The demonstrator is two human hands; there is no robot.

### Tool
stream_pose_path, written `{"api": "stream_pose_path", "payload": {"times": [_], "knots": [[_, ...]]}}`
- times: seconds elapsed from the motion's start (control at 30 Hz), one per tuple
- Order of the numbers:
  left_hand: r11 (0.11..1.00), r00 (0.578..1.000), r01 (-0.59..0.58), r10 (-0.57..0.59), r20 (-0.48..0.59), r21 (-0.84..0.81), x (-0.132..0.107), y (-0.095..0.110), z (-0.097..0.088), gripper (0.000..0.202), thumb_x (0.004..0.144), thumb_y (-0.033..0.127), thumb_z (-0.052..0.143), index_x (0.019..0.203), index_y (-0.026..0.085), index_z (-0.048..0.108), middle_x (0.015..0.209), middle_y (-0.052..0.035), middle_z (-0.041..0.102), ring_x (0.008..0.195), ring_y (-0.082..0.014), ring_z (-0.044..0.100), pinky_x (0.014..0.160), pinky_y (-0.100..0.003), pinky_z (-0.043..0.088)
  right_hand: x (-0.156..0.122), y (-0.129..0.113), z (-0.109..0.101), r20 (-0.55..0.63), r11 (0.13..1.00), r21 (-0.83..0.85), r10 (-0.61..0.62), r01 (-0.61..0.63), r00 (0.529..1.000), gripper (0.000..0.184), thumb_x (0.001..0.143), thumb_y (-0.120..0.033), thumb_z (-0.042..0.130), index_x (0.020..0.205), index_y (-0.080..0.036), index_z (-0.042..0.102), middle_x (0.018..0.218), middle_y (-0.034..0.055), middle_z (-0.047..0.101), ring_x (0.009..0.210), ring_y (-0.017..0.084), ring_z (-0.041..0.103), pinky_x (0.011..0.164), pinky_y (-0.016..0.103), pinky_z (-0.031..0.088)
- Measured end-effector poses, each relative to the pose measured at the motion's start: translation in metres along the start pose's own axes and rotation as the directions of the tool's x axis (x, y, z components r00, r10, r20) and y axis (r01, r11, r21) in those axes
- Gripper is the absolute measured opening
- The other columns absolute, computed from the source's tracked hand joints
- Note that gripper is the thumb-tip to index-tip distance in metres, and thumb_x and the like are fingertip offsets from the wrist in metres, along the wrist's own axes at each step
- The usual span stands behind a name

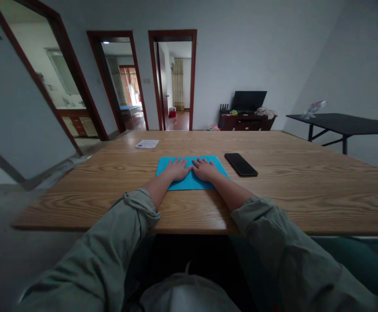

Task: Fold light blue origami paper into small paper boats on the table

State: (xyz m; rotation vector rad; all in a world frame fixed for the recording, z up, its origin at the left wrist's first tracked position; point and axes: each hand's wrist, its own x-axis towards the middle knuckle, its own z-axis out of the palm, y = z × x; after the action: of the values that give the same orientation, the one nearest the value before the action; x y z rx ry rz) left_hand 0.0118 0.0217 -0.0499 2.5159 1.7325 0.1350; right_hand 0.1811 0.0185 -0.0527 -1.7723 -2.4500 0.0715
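Note:
A bright blue rectangular sheet (191, 184) lies flat on the wooden table in front of me; I cannot tell if it is cloth, paper or a thin mat. My left hand (177, 169) rests palm down on its left half, fingers spread. On the right half lies my right hand (204, 169), also palm down with fingers apart. The thumbs almost meet near the sheet's middle. Neither hand grips anything. To the right of the sheet is a black smartphone (241, 164), screen up and apart from my right hand.
The wooden table (289, 186) has its near edge close to my body. Toward its far left lies a white printed paper (147, 144). A black folding table (348, 123) stands at the right. Against the far wall, a low cabinet (246, 123) bears a television (249, 100).

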Motion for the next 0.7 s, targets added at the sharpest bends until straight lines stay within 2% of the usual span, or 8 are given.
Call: {"api": "stream_pose_path", "payload": {"times": [0.13,0.3,0.53,0.7], "knots": [[0.999,0.999,0.048,-0.048,-0.007,0.022,0.006,-0.01,0.002,0.073,0.088,0.062,0.017,0.145,0.016,0.024,0.151,-0.0108,0.02,0.138,-0.0316,0.017,0.109,-0.051,0.015,0.004,0.017,-0.001,0.002,0.995,0.012,0.103,-0.103,0.995,0.067,0.089,-0.059,0.019,0.145,-0.023,0.024,0.152,0.0096,0.019,0.138,0.032,0.016,0.106,0.056,0.01],[0.99,0.99,0.14,-0.139,-0.028,0.031,0.015,-0.033,0.004,0.079,0.085,0.066,0.017,0.144,0.015,0.025,0.151,-0.0122,0.018,0.138,-0.0325,0.016,0.109,-0.05,0.015,0.008,0.03,-0.003,-0.016,0.983,0.034,0.182,-0.181,0.983,0.077,0.084,-0.068,0.021,0.145,-0.022,0.026,0.151,0.0118,0.021,0.137,0.034,0.016,0.107,0.055,0.009],[0.972,0.971,0.236,-0.236,-0.05,0.014,0.019,-0.062,0.003,0.083,0.084,0.067,0.017,0.144,0.011,0.023,0.151,-0.0166,0.015,0.138,-0.0327,0.015,0.108,-0.05,0.016,0.015,0.044,0.0,-0.049,0.965,0.037,0.262,-0.261,0.964,0.079,0.083,-0.067,0.022,0.143,-0.016,0.029,0.149,0.0148,0.025,0.135,0.037,0.018,0.105,0.057,0.013],[0.966,0.965,0.258,-0.258,-0.045,0.009,0.017,-0.071,0.0,0.083,0.084,0.067,0.018,0.144,0.01,0.023,0.151,-0.017,0.013,0.138,-0.0334,0.013,0.109,-0.05,0.015,0.017,0.049,0.002,-0.067,0.964,0.034,0.266,-0.264,0.962,0.081,0.083,-0.067,0.023,0.143,-0.013,0.029,0.148,0.016,0.028,0.135,0.036,0.018,0.105,0.055,0.013]]}}
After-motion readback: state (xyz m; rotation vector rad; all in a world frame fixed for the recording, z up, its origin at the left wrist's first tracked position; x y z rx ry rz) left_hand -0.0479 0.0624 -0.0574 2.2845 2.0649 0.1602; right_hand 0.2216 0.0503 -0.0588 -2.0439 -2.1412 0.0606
